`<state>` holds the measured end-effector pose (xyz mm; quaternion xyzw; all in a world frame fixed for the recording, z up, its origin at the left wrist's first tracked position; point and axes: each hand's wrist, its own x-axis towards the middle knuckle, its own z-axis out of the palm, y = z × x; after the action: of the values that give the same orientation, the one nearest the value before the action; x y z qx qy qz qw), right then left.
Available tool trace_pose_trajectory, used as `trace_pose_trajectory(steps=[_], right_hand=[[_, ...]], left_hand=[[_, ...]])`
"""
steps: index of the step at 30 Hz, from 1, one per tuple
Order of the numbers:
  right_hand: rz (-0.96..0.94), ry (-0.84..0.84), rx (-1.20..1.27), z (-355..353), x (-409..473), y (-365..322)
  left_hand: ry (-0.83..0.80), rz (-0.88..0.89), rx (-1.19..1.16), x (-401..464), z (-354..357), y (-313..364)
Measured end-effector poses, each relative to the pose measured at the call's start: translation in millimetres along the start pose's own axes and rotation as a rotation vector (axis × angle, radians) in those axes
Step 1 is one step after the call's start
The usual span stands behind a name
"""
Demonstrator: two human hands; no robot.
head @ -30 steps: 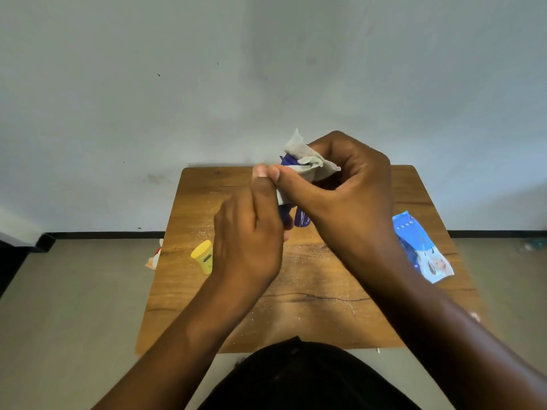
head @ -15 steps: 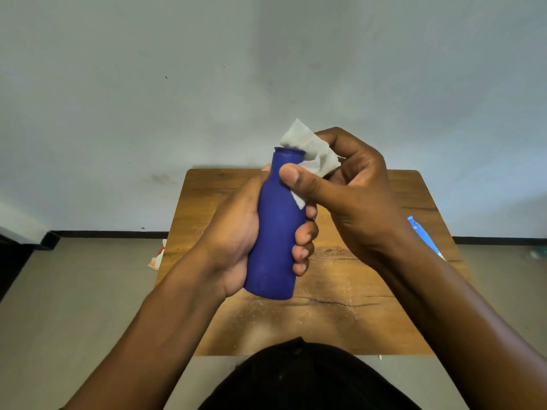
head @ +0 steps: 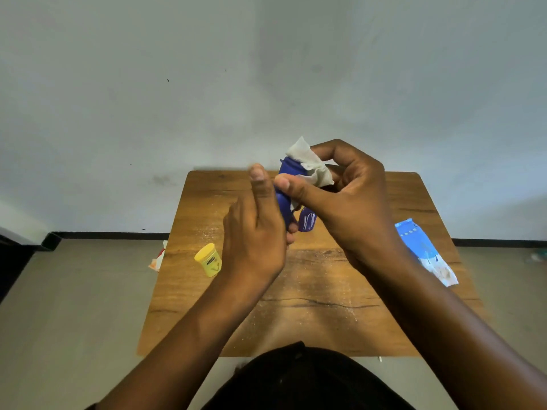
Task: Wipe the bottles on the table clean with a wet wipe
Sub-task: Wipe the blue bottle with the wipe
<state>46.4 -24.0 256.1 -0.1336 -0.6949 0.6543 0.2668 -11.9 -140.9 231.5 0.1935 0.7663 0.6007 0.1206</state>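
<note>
- While held above the desk (head: 414,202), blue bottle (head: 284,202) sits in left hand (head: 254,235), grip wrapped round its body.
- R hand (head: 352,199) pinches wet wipe (head: 310,167) against bottle neck.
- Second purple bottle (head: 307,221) behind; yellow jar (head: 208,260) left; wipes pack (head: 426,251) right.

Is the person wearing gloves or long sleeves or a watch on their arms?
No. The left hand and right hand are bare, with no gloves and no rings that show. Both forearms are bare too, with no watch, bracelet or sleeve in view. The fingernails look short and plain. Dark clothing shows only at the bottom edge of the picture.
</note>
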Motion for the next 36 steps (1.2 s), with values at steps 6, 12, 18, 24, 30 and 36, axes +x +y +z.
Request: trace_pose_trajectory(steps=[6,12,18,24,30,36], right_hand=[[0.005,-0.029,0.089,-5,5,-3],[0.049,-0.163,0.331,-24,14,-7],[0.104,-0.066,0.342,-26,16,1],[0.09,0.068,0.189,-21,10,6],[0.068,0.042,0.24,-21,7,3],[0.045,-0.103,0.335,-22,6,-2]], left_hand=[[-0.214,0.023,-0.14,4,-8,-1],[-0.92,-0.179,-0.505,17,-53,-11],[-0.553,-0.107,-0.322,3,-37,-2],[0.05,0.288,0.588,-8,-24,-9],[-0.122,0.265,0.359,-9,-29,-20],[-0.761,-0.199,-0.487,-5,-42,-8]])
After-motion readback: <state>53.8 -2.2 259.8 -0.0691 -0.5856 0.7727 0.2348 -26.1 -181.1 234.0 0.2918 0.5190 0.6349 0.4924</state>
